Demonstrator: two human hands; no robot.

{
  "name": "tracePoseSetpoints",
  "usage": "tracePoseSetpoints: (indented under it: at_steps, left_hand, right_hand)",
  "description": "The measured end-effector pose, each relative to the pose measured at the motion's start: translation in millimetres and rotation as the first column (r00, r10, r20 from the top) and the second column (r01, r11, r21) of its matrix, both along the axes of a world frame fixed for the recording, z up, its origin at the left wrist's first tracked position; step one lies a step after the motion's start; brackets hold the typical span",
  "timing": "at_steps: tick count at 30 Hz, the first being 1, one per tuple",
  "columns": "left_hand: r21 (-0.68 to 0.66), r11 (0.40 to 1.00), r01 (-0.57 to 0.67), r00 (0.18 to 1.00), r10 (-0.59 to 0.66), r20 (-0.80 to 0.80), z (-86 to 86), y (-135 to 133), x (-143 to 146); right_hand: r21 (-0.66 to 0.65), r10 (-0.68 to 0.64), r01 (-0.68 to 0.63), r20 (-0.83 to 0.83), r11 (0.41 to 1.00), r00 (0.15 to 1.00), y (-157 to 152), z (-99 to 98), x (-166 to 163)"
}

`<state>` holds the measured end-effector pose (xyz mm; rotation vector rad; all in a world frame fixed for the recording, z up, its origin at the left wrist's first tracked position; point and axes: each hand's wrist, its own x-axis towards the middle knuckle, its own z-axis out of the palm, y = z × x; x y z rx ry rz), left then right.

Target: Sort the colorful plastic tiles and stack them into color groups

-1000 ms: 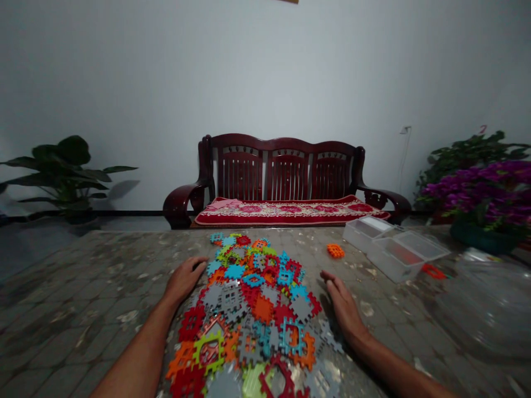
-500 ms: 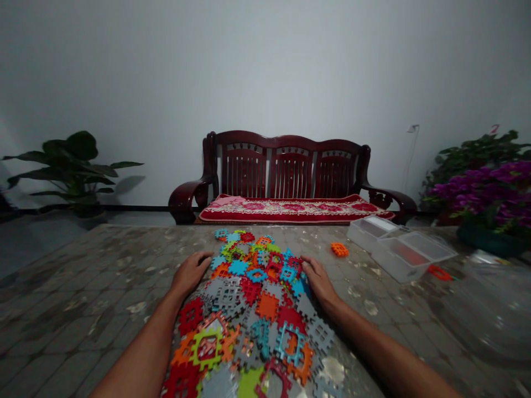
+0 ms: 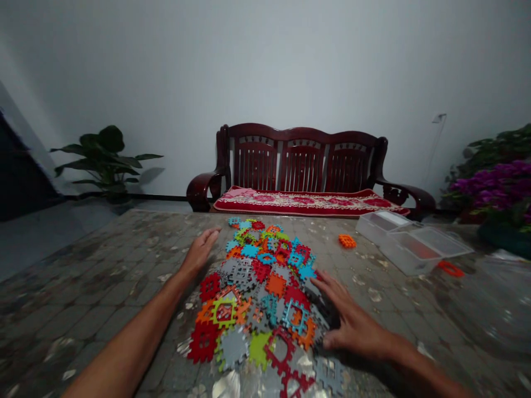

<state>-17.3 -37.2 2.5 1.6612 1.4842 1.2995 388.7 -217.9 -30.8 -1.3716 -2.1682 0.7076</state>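
Plastic pieces (image 3: 276,284) are spread on the table (image 3: 124,276), btwn hands. L hand (image 3: 202,250) is laid just beside, fingers loosely extended; R hand (image 3: 352,319) is held at R edge, thumb & fingers apart — best kept low w/ light pressure.

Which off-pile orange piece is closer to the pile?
The orange piece left of the plastic box; the other one, right of it, is farther from the pile.
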Motion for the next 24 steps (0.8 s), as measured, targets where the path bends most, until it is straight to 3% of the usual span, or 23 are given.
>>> tracePoseSetpoints:
  at_steps: [4, 7, 10, 13, 15, 19, 24]
  left_hand:
    - [0.078, 0.960, 0.268, 0.920, -0.231, -0.317, 10.9, -80.8, 16.6]
    - [-0.010, 0.870, 0.493, 0.704, -0.405, -0.583, 1.9, -143.7, 33.9]
    - [-0.121, 0.777, 0.618, 0.496, -0.505, -0.707, -12.6, -182.2, 52.7]
    - [-0.193, 0.750, 0.633, 0.382, -0.519, -0.765, -25.1, -192.9, 70.3]
    - [-0.213, 0.777, 0.592, 0.358, -0.491, -0.794, -29.6, -190.4, 79.5]
    - [-0.168, 0.834, 0.526, 0.367, -0.401, -0.840, -30.8, -179.3, 89.4]
    - [-0.008, 0.835, 0.551, 0.393, -0.268, -0.880, -30.8, -169.8, 94.8]
  right_hand:
    - [0.023, 0.142, -0.146, 0.140, 0.989, 0.980, -30.6, 2.8, -11.5]
    - [0.073, 0.190, -0.213, 0.239, 0.974, 0.952, -39.1, 1.6, -26.2]
    - [0.139, 0.166, -0.216, 0.301, 0.967, 0.939, -31.7, 0.9, -39.1]
    - [0.169, 0.125, -0.189, 0.332, 0.967, 0.935, -16.0, 2.6, -48.2]
    - [0.167, 0.120, -0.185, 0.341, 0.968, 0.933, -6.1, 5.7, -53.2]
    - [0.193, 0.125, -0.199, 0.338, 0.961, 0.933, 6.0, 13.1, -63.2]
    - [0.311, 0.066, -0.176, 0.334, 0.934, 0.940, 12.7, 11.8, -74.2]
